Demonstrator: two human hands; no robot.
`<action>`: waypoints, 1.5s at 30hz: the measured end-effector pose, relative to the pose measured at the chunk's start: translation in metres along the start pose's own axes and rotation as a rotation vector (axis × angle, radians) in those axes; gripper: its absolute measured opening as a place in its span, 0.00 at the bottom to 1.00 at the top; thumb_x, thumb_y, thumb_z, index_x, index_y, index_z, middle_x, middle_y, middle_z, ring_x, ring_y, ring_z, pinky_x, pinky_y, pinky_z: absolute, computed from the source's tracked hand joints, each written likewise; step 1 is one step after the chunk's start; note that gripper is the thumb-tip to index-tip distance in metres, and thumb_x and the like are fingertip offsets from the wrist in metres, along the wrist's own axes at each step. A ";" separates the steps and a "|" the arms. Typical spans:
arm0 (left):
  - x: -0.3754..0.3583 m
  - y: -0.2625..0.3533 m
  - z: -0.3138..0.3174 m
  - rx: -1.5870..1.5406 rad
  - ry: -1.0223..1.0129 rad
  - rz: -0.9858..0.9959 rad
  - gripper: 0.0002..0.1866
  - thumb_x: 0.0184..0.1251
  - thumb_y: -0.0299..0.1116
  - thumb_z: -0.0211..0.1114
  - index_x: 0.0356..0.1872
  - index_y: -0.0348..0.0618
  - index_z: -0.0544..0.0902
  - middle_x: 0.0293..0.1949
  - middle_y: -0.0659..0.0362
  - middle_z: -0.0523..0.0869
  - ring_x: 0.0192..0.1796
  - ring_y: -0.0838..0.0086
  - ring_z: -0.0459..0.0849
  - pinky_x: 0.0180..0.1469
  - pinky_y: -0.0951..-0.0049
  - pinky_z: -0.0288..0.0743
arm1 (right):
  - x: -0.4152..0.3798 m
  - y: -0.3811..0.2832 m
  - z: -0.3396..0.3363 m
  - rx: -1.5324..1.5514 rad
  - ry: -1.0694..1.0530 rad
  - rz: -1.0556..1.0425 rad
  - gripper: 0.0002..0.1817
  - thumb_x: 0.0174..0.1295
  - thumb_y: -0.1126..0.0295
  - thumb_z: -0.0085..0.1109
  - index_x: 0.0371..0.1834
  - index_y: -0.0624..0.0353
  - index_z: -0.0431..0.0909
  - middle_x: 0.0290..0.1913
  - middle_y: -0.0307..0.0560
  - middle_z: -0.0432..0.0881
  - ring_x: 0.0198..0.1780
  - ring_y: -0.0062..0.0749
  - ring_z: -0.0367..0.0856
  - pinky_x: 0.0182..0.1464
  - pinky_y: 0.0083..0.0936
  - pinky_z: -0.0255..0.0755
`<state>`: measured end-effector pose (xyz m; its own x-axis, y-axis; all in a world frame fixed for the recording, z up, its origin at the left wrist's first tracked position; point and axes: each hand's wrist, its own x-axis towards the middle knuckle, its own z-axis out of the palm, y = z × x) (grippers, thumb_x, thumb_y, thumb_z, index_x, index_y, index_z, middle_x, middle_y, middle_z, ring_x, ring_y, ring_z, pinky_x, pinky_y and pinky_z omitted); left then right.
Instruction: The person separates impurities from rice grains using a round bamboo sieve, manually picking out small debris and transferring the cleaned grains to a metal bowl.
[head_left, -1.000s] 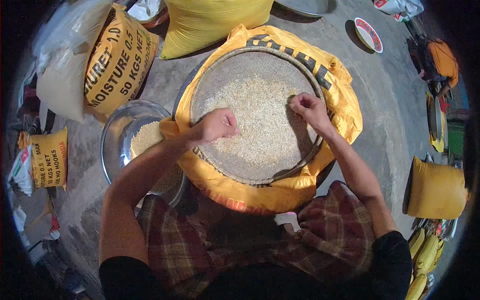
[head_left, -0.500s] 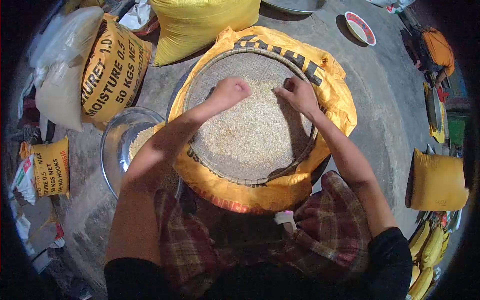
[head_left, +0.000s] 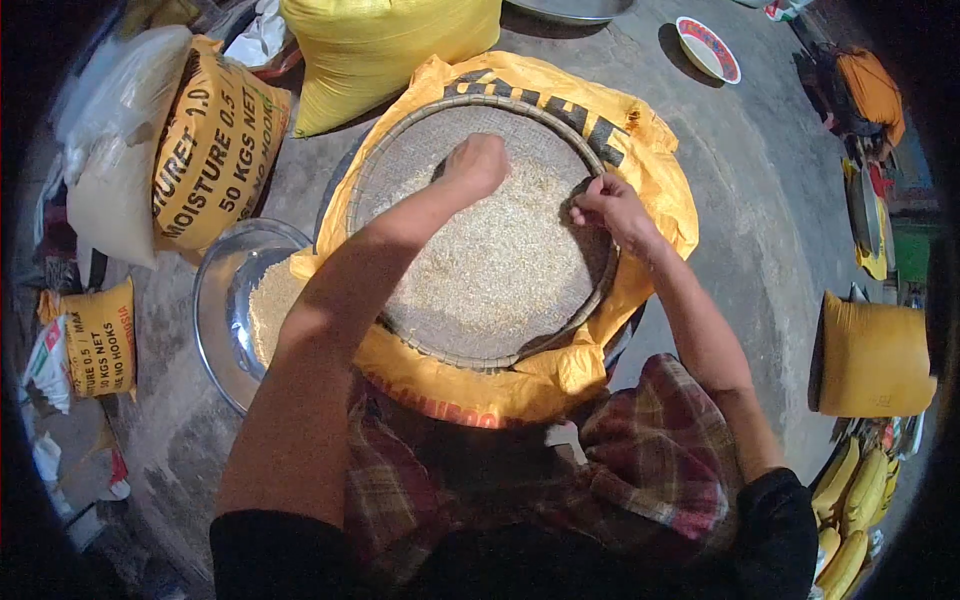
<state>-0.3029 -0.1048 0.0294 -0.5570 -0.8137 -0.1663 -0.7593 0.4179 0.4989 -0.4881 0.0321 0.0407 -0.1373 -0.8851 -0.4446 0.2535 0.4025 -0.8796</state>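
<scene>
A round woven sieve with a bamboo rim lies on a yellow printed sack. Pale broken grain is spread over its mesh, with some darker bits in it. My left hand is closed, back upward, above the far part of the grain; its fingertips are hidden. Over the sieve's right edge, my right hand is closed with thumb and fingers drawn together. Whatever either hand may hold is too small or hidden to make out.
Left of the sieve stands a metal basin with grain inside. A full yellow sack and a printed sack stand behind. A patterned bowl sits on the floor at far right, and a yellow container at right.
My left hand has turned back upward and shifted slightly away from me. My right hand has moved right and a little nearer, to the sieve's edge. The view has shifted slightly.
</scene>
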 end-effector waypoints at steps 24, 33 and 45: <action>-0.058 0.008 -0.013 -1.631 -0.536 -0.649 0.11 0.63 0.35 0.47 0.34 0.43 0.77 0.32 0.59 0.81 0.37 0.70 0.80 0.44 0.72 0.77 | -0.058 -0.057 0.127 -0.982 -0.184 -0.701 0.11 0.58 0.71 0.51 0.41 0.65 0.71 0.37 0.59 0.76 0.41 0.53 0.75 0.44 0.38 0.69; -0.161 -0.069 -0.173 -1.358 -0.322 -0.204 0.11 0.64 0.30 0.51 0.36 0.30 0.75 0.35 0.51 0.79 0.38 0.64 0.80 0.45 0.70 0.76 | -0.064 -0.038 0.092 -0.637 -0.084 -0.403 0.04 0.60 0.75 0.52 0.34 0.63 0.73 0.29 0.38 0.74 0.30 0.18 0.72 0.32 0.16 0.69; -0.289 -0.293 -0.065 0.315 -0.057 -0.181 0.11 0.62 0.34 0.52 0.36 0.39 0.79 0.35 0.50 0.81 0.38 0.58 0.80 0.47 0.64 0.71 | -0.042 0.010 0.066 -0.716 -0.175 -0.214 0.09 0.58 0.71 0.55 0.26 0.62 0.68 0.18 0.37 0.71 0.18 0.17 0.69 0.20 0.18 0.63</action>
<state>0.1027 -0.0182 -0.0139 -0.4152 -0.8656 -0.2798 -0.9087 0.3804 0.1718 -0.4167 0.0579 0.0618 0.0553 -0.9610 -0.2710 -0.4521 0.2180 -0.8649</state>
